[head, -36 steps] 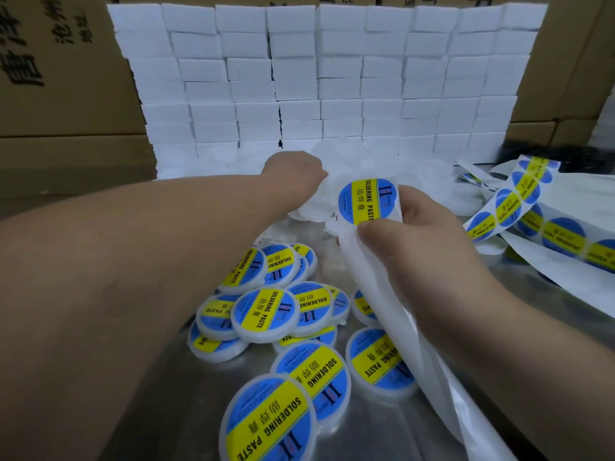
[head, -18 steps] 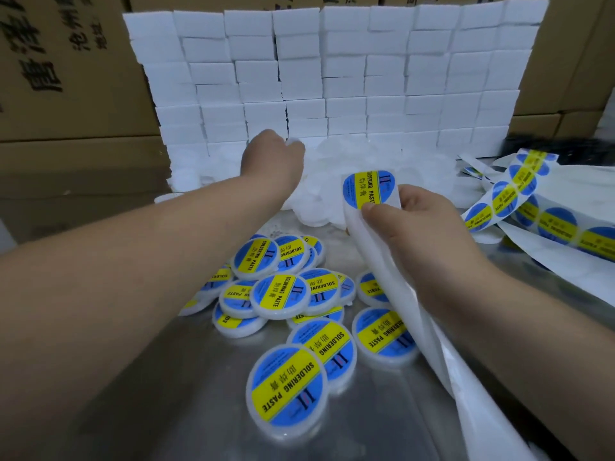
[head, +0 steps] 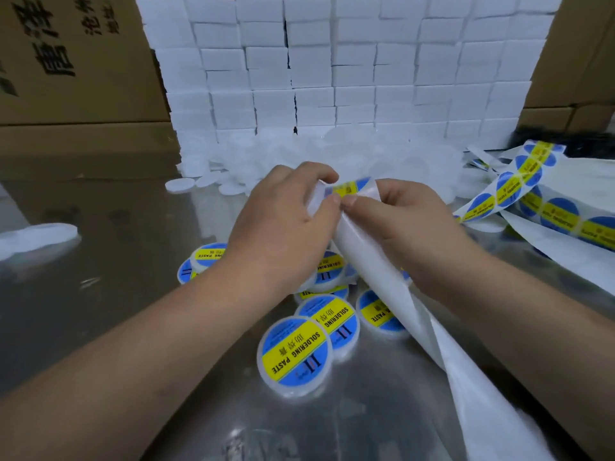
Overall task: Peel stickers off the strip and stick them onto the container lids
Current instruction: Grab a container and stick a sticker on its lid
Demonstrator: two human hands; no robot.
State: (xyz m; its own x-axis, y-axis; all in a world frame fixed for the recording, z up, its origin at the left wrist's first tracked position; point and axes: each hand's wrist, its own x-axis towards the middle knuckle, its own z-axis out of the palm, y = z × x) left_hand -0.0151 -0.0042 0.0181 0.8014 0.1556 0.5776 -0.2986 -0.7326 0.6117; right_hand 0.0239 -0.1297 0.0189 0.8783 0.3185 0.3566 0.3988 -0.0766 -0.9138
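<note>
Left hand [head: 283,227]: curled round what looks like a blank lid [head: 313,199]. Only its pale edge shows past my fingers, so that is my judgement. I hold it up off the table so its face can meet the sticker.
Right hand [head: 409,224]: pinches the strip [head: 361,244] near its top, thumb in front. This keeps the backing taut so the sticker's edge can lift cleanly.
Sticker [head: 347,188]: blue and yellow, at the top of the strip between my two thumbs. I cannot tell whether it touches the lid or sits just shy of it.
Hands: close together, thumb tips meeting, raised above the finished pile.
Spent backing: trails down past my right wrist toward the lower right, out of the way.
Labelled lids [head: 294,352]: heaped on the metal table [head: 100,311] right under my hands, so a finished one can simply be let go.
Blank lids pile [head: 332,154]: at the foot of the wall of white boxes [head: 332,61], straight ahead within reach.
Spare strips [head: 532,207]: lie to my right — next in line, I'd say.
Step in hand: likely moving the sticker onto the lid. Next it needs centring, then pressing flat.
</note>
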